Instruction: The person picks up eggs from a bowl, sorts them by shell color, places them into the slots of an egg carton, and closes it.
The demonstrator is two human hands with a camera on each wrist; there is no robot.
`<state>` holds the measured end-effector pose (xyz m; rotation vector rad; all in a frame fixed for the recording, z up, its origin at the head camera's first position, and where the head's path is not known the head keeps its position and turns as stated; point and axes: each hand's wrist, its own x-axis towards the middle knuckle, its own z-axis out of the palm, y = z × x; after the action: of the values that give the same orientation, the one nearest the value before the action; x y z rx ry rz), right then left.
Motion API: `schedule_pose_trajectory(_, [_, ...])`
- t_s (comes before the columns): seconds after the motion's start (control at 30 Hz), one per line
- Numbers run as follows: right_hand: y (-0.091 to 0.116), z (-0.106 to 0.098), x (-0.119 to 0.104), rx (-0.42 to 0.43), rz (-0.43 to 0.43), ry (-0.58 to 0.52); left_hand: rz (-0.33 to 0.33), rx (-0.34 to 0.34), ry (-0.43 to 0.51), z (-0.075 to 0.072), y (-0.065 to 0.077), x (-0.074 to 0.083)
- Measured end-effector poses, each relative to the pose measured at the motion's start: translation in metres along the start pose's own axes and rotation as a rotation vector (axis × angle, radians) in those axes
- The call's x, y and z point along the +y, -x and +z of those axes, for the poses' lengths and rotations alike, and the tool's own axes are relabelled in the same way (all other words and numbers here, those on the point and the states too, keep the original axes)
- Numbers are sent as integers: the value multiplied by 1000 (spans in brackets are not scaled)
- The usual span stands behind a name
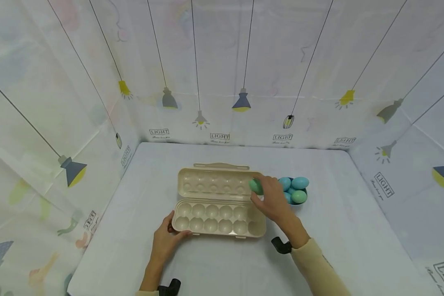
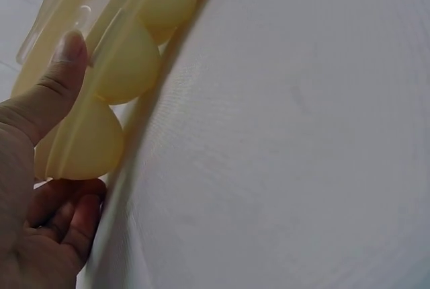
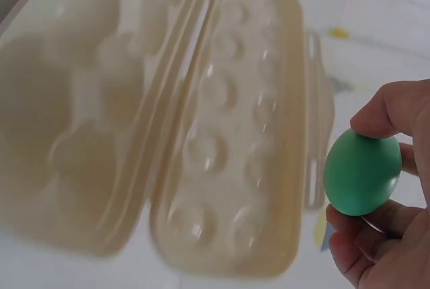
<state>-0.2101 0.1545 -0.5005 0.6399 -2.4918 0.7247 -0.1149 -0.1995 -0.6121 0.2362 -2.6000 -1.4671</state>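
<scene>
A beige egg carton (image 1: pixel 222 235) lies with its lid folded back, and its cups hold nothing. My left hand (image 1: pixel 165 242) grips the left end of the carton; in the left wrist view the thumb (image 2: pixel 64 77) lies along the rim and the fingers (image 2: pixel 80 225) curl under the end cup. Over the right end of the lid, my right hand (image 1: pixel 275 201) pinches a green egg (image 3: pixel 363 172) between thumb and fingers. Behind that hand stands a dark bowl (image 1: pixel 305 198) heaped with several blue eggs (image 1: pixel 300 182) and a pale green egg (image 1: pixel 299 197).
The table (image 1: pixel 340 230) is covered by a white cloth. Behind and beside it hang white curtains (image 1: pixel 222 49) printed with lamps. A black wrist mount (image 1: pixel 281 245) sits on the right wrist, another mount (image 1: pixel 169 287) on the left.
</scene>
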Motion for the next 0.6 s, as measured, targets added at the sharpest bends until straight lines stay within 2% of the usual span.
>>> schedule_pose_trajectory(0.13, [-12,12,-29,-21,-109,-45,13,13,-13,1,0,0])
schedule_pose_trajectory(0.27, [-20,25,-52,-66,-176,-95,24,15,-13,3,-1,1])
schedule_pose_trajectory(0.6, [-19,54,-110,-214,-249,-159,-38,3,61,5,1,-5])
